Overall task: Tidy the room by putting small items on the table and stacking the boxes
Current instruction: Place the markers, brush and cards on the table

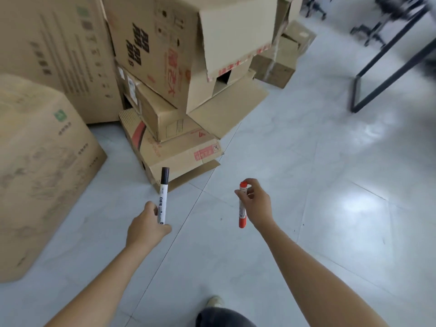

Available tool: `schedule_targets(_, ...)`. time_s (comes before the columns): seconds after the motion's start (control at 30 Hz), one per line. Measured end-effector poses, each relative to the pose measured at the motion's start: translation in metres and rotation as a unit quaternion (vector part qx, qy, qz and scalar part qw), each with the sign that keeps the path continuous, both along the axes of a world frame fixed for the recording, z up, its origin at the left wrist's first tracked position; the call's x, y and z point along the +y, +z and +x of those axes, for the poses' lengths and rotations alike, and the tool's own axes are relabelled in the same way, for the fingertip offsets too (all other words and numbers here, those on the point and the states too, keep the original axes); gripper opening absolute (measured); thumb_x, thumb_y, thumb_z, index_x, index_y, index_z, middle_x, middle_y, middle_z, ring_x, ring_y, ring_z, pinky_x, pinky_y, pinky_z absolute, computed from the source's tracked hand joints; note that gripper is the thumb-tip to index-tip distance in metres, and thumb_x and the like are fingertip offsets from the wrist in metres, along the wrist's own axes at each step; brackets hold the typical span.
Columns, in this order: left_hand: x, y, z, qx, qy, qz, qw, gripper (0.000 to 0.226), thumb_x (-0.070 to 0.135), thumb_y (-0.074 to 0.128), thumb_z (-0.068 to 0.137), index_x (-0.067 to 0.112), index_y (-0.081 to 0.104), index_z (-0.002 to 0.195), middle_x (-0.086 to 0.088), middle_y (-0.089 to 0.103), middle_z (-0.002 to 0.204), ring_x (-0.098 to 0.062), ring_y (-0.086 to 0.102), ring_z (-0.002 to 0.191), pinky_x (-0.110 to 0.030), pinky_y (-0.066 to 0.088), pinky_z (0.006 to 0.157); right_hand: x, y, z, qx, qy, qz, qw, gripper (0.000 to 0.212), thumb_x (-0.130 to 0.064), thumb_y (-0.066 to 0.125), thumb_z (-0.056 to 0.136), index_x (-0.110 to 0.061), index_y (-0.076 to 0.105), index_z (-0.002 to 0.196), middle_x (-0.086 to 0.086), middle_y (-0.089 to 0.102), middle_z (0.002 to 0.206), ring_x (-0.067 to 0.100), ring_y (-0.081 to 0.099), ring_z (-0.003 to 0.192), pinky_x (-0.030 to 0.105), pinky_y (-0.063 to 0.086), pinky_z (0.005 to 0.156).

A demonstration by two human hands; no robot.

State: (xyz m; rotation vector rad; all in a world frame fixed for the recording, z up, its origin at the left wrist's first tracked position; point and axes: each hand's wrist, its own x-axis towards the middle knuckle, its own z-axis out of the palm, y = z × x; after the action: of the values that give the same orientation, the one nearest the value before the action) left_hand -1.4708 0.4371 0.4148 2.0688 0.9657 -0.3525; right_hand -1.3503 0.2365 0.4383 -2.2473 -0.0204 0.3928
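Holding a black-capped marker [163, 197] upright, the left grip [146, 224] curls round its lower end; the right grip [258, 204] pinches a red marker [242, 210] near its top. Both hang above the tiled floor [306, 190], near the stacked cardboard boxes [165, 67].

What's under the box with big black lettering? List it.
A smaller cardboard box, resting on a crushed red-printed box. Their contents and rear sides are hidden.

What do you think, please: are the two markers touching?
Apart. The head view shows floor between the black-capped marker, in the left hand, and the red marker, in the right hand.
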Motion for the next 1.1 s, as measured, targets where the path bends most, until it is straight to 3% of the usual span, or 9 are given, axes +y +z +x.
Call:
schedule_targets(0.17, -0.058, 0.114, -0.002, -0.014, 0.037, -0.22, 0.975, 0.02, 0.001, 0.059, 0.082, 0.008, 0.045, 0.096, -0.01, 0.058, 0.075, -0.023, 0.055, 0.06, -0.029, 0.046, 0.06, -0.054, 0.126, -0.044, 0.012, -0.037, 0.038, 0.999, 0.014, -0.018, 0.062, 0.087, -0.027, 0.053, 0.091, -0.003, 0.041, 0.061, 0.011, 0.041, 0.058, 0.015, 0.034, 0.055)
schedule_targets(0.27, -0.095, 0.164, -0.015, -0.02, 0.04, -0.279, 0.959, 0.018, -0.002, 0.056, 0.083, 0.01, 0.047, 0.093, -0.012, 0.063, 0.075, -0.023, 0.061, 0.058, -0.028, 0.045, 0.061, -0.093, 0.171, -0.072, 0.011, -0.069, 0.056, 0.996, 0.022, -0.019, 0.064, 0.086, -0.037, 0.051, 0.083, -0.005, 0.039, 0.059, 0.006, 0.038, 0.051, 0.012, 0.036, 0.053)
schedule_targets(0.37, -0.127, 0.197, -0.028, -0.046, 0.012, -0.286, 0.957, 0.016, -0.001, 0.057, 0.083, 0.011, 0.049, 0.09, -0.011, 0.065, 0.071, -0.021, 0.061, 0.059, -0.028, 0.044, 0.062, -0.124, 0.19, -0.095, 0.02, -0.099, 0.069, 0.993, 0.026, -0.018, 0.064, 0.086, -0.04, 0.05, 0.08, -0.005, 0.038, 0.059, 0.006, 0.037, 0.05, 0.013, 0.035, 0.053)
schedule_targets(0.53, -0.167, 0.225, -0.038, -0.084, -0.009, -0.284, 0.955, 0.013, 0.002, 0.062, 0.083, 0.011, 0.053, 0.087, -0.014, 0.07, 0.081, -0.023, 0.064, 0.068, -0.027, 0.046, 0.063, -0.157, 0.198, -0.114, 0.026, -0.129, 0.088, 0.987, 0.025, -0.02, 0.063, 0.087, -0.041, 0.05, 0.082, -0.004, 0.038, 0.06, 0.009, 0.036, 0.055, 0.016, 0.034, 0.055)
schedule_targets(0.67, -0.181, 0.233, -0.029, -0.075, -0.028, -0.308, 0.948, 0.024, 0.013, 0.073, 0.071, 0.007, 0.058, 0.089, -0.014, 0.071, 0.086, -0.023, 0.069, 0.067, -0.027, 0.048, 0.063, -0.173, 0.208, -0.103, 0.014, -0.147, 0.093, 0.985, 0.024, -0.021, 0.059, 0.089, -0.042, 0.051, 0.082, -0.002, 0.037, 0.062, 0.011, 0.036, 0.056, 0.019, 0.033, 0.055)
schedule_targets(0.77, -0.183, 0.238, -0.012, -0.082, -0.057, -0.31, 0.946, 0.015, 0.009, 0.069, 0.077, 0.009, 0.058, 0.087, -0.015, 0.07, 0.09, -0.025, 0.07, 0.068, -0.027, 0.049, 0.063, -0.18, 0.216, -0.094, -0.004, -0.167, 0.099, 0.981, 0.022, -0.023, 0.057, 0.091, -0.043, 0.051, 0.082, 0.001, 0.037, 0.065, 0.013, 0.036, 0.058, 0.018, 0.033, 0.053)
schedule_targets(0.93, -0.173, 0.255, 0.024, -0.118, -0.106, -0.305, 0.939, 0.03, 0.025, 0.061, 0.06, 0.01, 0.058, 0.086, -0.012, 0.067, 0.086, -0.02, 0.063, 0.072, -0.032, 0.048, 0.074, -0.178, 0.223, -0.083, -0.026, -0.219, 0.109, 0.969, 0.023, -0.024, 0.054, 0.092, -0.044, 0.051, 0.081, 0.004, 0.037, 0.068, 0.014, 0.037, 0.06, 0.02, 0.034, 0.053)
schedule_targets(1.03, -0.171, 0.263, 0.051, -0.117, -0.132, -0.301, 0.937, 0.023, 0.02, 0.063, 0.063, 0.012, 0.056, 0.083, -0.009, 0.063, 0.079, -0.021, 0.059, 0.072, -0.029, 0.046, 0.07, -0.179, 0.232, -0.079, -0.04, -0.258, 0.112, 0.959, 0.024, -0.023, 0.054, 0.092, -0.045, 0.051, 0.082, 0.005, 0.039, 0.068, 0.016, 0.038, 0.059, 0.023, 0.037, 0.051)
schedule_targets(1.1, -0.174, 0.263, 0.07, -0.111, -0.166, -0.299, 0.933, 0.014, 0.006, 0.065, 0.075, 0.011, 0.054, 0.082, -0.009, 0.061, 0.073, -0.022, 0.056, 0.07, -0.027, 0.044, 0.068, -0.182, 0.237, -0.078, -0.052, -0.288, 0.117, 0.949, 0.024, -0.024, 0.053, 0.093, -0.046, 0.052, 0.082, 0.005, 0.041, 0.07, 0.017, 0.04, 0.058, 0.024, 0.037, 0.047)
